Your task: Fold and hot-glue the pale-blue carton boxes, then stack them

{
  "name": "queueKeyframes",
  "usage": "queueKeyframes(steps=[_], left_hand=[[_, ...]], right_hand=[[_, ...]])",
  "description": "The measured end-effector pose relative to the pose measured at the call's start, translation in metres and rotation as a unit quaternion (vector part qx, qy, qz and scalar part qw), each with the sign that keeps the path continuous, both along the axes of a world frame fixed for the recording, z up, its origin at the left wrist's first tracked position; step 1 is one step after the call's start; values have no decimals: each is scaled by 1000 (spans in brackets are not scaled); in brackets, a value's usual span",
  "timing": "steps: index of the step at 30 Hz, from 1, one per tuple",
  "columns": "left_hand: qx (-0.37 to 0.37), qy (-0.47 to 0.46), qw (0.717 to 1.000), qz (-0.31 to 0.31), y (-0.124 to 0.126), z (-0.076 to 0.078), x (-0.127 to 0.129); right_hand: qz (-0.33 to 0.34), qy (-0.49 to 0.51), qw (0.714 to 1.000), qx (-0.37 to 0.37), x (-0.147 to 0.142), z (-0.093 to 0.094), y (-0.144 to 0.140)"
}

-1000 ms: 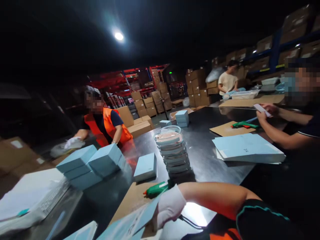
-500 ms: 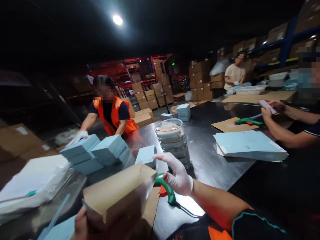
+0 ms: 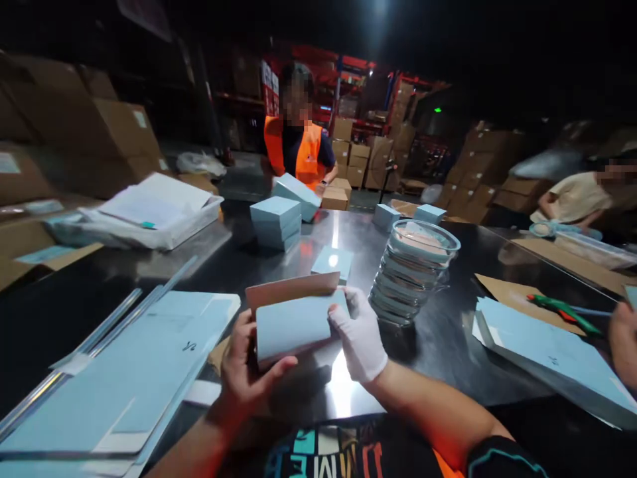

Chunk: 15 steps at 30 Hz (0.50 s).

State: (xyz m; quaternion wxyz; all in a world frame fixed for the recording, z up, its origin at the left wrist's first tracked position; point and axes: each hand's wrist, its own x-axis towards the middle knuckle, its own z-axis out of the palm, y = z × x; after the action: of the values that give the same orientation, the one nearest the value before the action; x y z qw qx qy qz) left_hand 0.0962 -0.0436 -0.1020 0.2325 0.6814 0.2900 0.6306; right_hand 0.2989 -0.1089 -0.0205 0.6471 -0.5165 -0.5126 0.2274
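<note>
Both my hands hold a light-blue cardboard box [image 3: 293, 322] in front of me, with a brown inner flap standing up at its far edge. My left hand [image 3: 243, 365], bare, grips the box's left end, thumb along the lower edge. On my right hand [image 3: 361, 335] is a white glove with the fingertips showing; its thumb presses the blue face near the right end. Just beyond lies another blue box [image 3: 332, 260] on the dark shiny table [image 3: 438, 372]. Right of the gloved hand stands a stack of clear glass dishes [image 3: 405, 285].
Flat blue card sheets [image 3: 164, 358] and clear glue sticks [image 3: 117, 315] lie at left; a white tray [image 3: 199, 219] of sheets is behind. At right are more blue sheets [image 3: 552, 358], a green glue gun [image 3: 560, 311] and another person's hand [image 3: 624, 342]. Across the table, a person in an orange vest [image 3: 311, 156] stands by stacked blue boxes [image 3: 276, 219].
The view has turned left. My right hand, previously open beside a green glue gun, now grips the box. The box has turned so its blue face shows. The vested person has drawn back from the stack.
</note>
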Motion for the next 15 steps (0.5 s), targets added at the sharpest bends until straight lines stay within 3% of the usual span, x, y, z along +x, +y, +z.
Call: queueKeyframes(steps=[2,4,6,8,11,13,15], left_hand=[[12,-20,1000,-11,0,-4,-9],[21,22,999,-35,2,-6,-19],[6,50,998,-41,6,-2,-29],[-13,10,1000,-10,10,8,-36],[-33,-54,998,10,14,29,-40],[-48,-73,996,-15,17,42,-39],[-51,-93,994,-31,20,51,-35]], right_hand=[[-19,54,998,9,-11,1,8],[9,51,998,20,-10,5,15],[25,-4,1000,19,8,9,16],[-19,-117,993,-11,37,5,10],[-133,-288,936,-151,86,-23,-1],[-97,-319,897,-291,110,-47,-2],[-57,-329,888,-317,121,-66,0]])
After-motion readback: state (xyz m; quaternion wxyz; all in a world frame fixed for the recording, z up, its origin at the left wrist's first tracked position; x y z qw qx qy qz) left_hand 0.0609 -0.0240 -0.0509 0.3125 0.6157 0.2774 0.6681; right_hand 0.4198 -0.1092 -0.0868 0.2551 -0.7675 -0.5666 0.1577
